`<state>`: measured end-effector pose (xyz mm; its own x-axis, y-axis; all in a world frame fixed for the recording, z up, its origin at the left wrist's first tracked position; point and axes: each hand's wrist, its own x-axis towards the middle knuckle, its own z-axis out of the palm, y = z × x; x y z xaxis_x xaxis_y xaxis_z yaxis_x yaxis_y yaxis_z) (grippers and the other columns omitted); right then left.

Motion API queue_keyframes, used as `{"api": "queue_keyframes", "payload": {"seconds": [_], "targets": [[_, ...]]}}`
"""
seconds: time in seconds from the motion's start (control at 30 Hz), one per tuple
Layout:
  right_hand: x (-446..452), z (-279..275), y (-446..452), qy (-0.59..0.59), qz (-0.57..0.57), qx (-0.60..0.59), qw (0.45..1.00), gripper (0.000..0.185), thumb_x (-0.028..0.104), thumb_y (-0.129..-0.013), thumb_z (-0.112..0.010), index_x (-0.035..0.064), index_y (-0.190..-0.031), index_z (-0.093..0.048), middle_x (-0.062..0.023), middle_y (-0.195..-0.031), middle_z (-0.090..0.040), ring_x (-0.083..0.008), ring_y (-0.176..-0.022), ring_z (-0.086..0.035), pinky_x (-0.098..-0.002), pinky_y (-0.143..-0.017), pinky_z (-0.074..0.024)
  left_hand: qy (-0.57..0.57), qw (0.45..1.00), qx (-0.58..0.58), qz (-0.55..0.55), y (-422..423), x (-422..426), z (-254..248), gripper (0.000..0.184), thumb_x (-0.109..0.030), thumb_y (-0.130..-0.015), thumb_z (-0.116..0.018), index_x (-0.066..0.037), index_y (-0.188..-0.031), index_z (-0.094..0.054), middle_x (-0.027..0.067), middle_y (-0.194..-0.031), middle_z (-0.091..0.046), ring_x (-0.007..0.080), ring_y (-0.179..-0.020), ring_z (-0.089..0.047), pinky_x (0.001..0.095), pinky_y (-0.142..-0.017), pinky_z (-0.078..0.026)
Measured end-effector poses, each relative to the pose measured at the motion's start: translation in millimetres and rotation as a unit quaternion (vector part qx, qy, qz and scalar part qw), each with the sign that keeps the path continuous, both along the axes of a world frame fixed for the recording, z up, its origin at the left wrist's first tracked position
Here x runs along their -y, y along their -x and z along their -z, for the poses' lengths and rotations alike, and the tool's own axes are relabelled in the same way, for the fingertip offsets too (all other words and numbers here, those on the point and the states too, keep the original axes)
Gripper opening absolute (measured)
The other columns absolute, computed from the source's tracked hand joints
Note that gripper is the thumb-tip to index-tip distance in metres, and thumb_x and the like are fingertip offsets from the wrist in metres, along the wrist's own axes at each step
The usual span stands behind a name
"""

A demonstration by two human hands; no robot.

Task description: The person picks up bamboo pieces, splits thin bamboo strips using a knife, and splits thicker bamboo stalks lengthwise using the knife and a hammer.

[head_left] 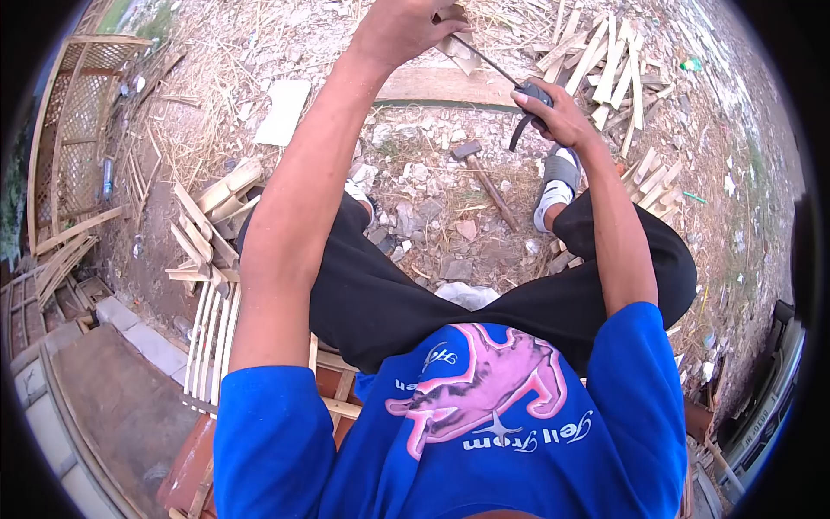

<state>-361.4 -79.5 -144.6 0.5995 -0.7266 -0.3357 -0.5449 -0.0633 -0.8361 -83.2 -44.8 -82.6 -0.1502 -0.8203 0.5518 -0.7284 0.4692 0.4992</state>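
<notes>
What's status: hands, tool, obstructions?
Right hand grips black tool. Left hand, partly cropped, at far end of dark strip. Hammer on ground between shoes, clear of hands.

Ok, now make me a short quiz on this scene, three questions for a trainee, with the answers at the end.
1. Which of the person's hands is wrapped around the black tool?
2. True or false: the hammer lies on the ground between the feet.
3. Fill in the gap: a thin dark strip runs from the tool toward the ____ hand.

Key:
1. The right hand.
2. True; its handle slants across the rubble and neither hand touches it.
3. Left; the left hand is at the top edge of the view, partly cut off.
</notes>
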Motion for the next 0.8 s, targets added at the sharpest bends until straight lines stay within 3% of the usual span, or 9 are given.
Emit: {"api": "queue_keyframes", "payload": {"seconds": [0.07, 0.17, 0.3, 0.37, 0.43, 0.47, 0.57, 0.67, 0.8], "targets": [[16.0, 12.5, 6.6, 0.014, -0.024, 0.005, 1.000, 0.055, 0.056, -0.085, -0.066, 0.0034, -0.100, -0.062, 0.0027, -0.059, -0.045, -0.0072, -0.046, -0.042, -0.0255, -0.044, -0.0308, -0.014, 1.000, 0.000, 0.009, -0.3, -3.2, -1.8, 0.018, -0.014, -0.079, -0.076, -0.005, -0.076, -0.062, 0.0127, -0.069, -0.068, 0.0304, -0.067, -0.068, 0.0385, -0.057, -0.052], [23.5, 13.3, 6.6, 0.020, -0.044, 0.017, 0.999, 0.048, 0.053, -0.086, -0.067, 0.0048, -0.088, -0.059, 0.0025, -0.059, -0.047, -0.0070, -0.045, -0.042, -0.0252, -0.043, -0.0311, -0.017, 1.000, 0.011, -0.016, -2.0, -1.6, -2.5, 0.015, -0.012, -0.080, -0.074, -0.004, -0.078, -0.062, 0.0134, -0.071, -0.069, 0.0309, -0.068, -0.069, 0.0390, -0.059, -0.053], [-17.5, 19.9, -30.7, -0.010, 0.018, 0.002, 1.000, 0.057, 0.056, -0.086, -0.065, 0.0026, -0.107, -0.064, -0.0065, -0.077, -0.064, -0.0131, -0.062, -0.058, -0.0290, -0.057, -0.0462, -0.012, 0.997, 0.003, -0.079, -11.1, 7.0, 0.9, 0.017, -0.014, -0.081, -0.073, -0.003, -0.078, -0.060, 0.0140, -0.072, -0.069, 0.0324, -0.070, -0.069, 0.0399, -0.061, -0.054], [-44.7, 49.7, -51.4, 0.116, 0.102, 0.054, 0.986, 0.058, 0.054, -0.087, -0.066, -0.0003, -0.106, -0.063, -0.0108, -0.079, -0.067, -0.0175, -0.065, -0.061, -0.0324, -0.061, -0.0489, -0.035, 0.995, 0.020, -0.094, -15.1, 7.1, -3.4, 0.020, -0.017, -0.082, -0.074, -0.002, -0.082, -0.061, 0.0154, -0.077, -0.070, 0.0329, -0.073, -0.070, 0.0400, -0.063, -0.054], [-64.3, 36.2, -59.4, 0.098, 0.138, 0.077, 0.983, 0.055, 0.050, -0.087, -0.069, -0.0020, -0.101, -0.063, -0.0137, -0.081, -0.068, -0.0205, -0.069, -0.063, -0.0336, -0.065, -0.0499, -0.097, 0.991, 0.020, -0.093, -8.0, 5.0, -7.7, 0.024, -0.021, -0.082, -0.075, -0.001, -0.090, -0.063, 0.0179, -0.088, -0.071, 0.0334, -0.080, -0.070, 0.0396, -0.068, -0.055], [-70.9, 31.7, -61.4, 0.095, 0.162, 0.073, 0.979, 0.050, 0.046, -0.086, -0.071, -0.0023, -0.097, -0.064, -0.0131, -0.078, -0.068, -0.0191, -0.070, -0.063, -0.0329, -0.067, -0.0494, -0.066, 0.986, 0.086, -0.124, -0.3, 4.6, 0.1, 0.024, -0.029, -0.082, -0.073, -0.009, -0.090, -0.063, 0.0095, -0.084, -0.071, 0.0316, -0.078, -0.069, 0.0421, -0.066, -0.055], [-78.6, 46.3, -60.1, 0.112, 0.199, 0.118, 0.966, 0.047, 0.045, -0.087, -0.072, -0.0014, -0.095, -0.064, -0.0106, -0.073, -0.066, -0.0174, -0.065, -0.060, -0.0330, -0.063, -0.0482, -0.029, 0.987, 0.113, -0.111, 15.8, -0.5, -7.6, 0.022, -0.028, -0.083, -0.071, -0.008, -0.090, -0.063, 0.0100, -0.086, -0.072, 0.0314, -0.083, -0.069, 0.0425, -0.070, -0.055], [-64.1, 48.4, -53.5, 0.106, 0.209, 0.109, 0.966, 0.046, 0.043, -0.087, -0.072, -0.0012, -0.096, -0.065, -0.0082, -0.073, -0.065, -0.0144, -0.062, -0.057, -0.0309, -0.059, -0.0466, 0.091, 0.983, 0.066, -0.146, 25.6, 1.6, -19.2, 0.034, -0.038, -0.080, -0.077, -0.008, -0.094, -0.068, 0.0084, -0.080, -0.071, 0.0276, -0.076, -0.069, 0.0410, -0.065, -0.053], [-56.5, -0.8, -54.2, 0.037, 0.253, 0.161, 0.953, 0.051, 0.045, -0.084, -0.074, -0.0015, -0.101, -0.062, -0.0041, -0.071, -0.060, -0.0101, -0.056, -0.051, -0.0268, -0.053, -0.0422, 0.109, 0.977, -0.113, -0.141, 6.3, -1.7, -70.4, 0.045, -0.031, -0.087, -0.073, -0.001, -0.117, -0.059, 0.0203, -0.112, -0.066, 0.0294, -0.098, -0.067, 0.0372, -0.080, -0.054]]}}
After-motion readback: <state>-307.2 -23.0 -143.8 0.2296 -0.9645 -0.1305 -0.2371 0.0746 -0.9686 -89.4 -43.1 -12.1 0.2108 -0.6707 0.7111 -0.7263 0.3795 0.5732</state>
